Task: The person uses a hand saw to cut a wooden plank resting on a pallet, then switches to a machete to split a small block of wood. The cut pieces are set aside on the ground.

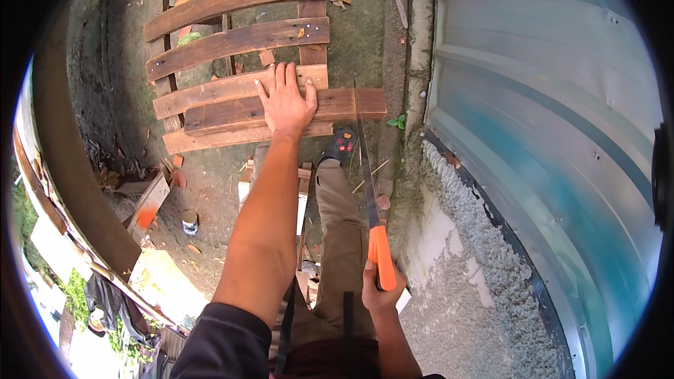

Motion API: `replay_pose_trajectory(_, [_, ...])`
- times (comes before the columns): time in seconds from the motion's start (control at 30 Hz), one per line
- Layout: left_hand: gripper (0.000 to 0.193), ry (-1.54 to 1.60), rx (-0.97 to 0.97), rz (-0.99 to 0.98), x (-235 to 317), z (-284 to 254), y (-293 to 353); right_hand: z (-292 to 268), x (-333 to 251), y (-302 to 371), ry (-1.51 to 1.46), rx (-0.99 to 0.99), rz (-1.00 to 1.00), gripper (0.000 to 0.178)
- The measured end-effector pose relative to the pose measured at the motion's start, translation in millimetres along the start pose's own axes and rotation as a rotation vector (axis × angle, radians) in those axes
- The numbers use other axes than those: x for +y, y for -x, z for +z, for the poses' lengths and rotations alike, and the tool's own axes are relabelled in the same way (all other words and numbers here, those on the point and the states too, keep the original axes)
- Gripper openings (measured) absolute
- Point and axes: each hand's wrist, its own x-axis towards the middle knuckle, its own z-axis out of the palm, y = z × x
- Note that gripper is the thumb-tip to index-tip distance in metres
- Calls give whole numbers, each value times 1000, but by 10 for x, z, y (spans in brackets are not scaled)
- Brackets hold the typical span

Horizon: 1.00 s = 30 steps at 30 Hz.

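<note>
My left hand [286, 102] lies with fingers spread on a wooden plank [235, 111] and on the pallet slat [210, 92] beside it. The plank rests across the slatted wooden pallet [235, 3], its right end sticking out past the slats. My right hand [382, 295] is wrapped round the orange handle of a handsaw [368, 186]. The long dark blade points away from me and crosses the plank near its right end, along what looks like a thin cut line. Whether the teeth sit inside the wood I cannot tell.
My dark shoe [340, 144] is close below the plank, near the blade. A corrugated metal sheet [519, 91] and a rough concrete ledge [463, 267] bound the right side. A small can [189, 222] and an orange-marked board [149, 205] lie left. Dry leaves litter the ground.
</note>
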Motion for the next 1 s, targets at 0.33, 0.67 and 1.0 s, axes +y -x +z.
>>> replay_pose_trajectory(0.33, [62, -5, -19, -15, 20, -4, -92, 652, 7, -1234, -98, 54, 83, 9])
replay_pose_trajectory(0.67, [62, 20, -40, -17, 69, 29, -77, 685, -214, -1544, -57, 137, -49, 34])
replay_pose_trajectory(1.0, [62, 12, -24, -35, 45, 9, -52, 8, -19, -124, -45, 43, -21, 15])
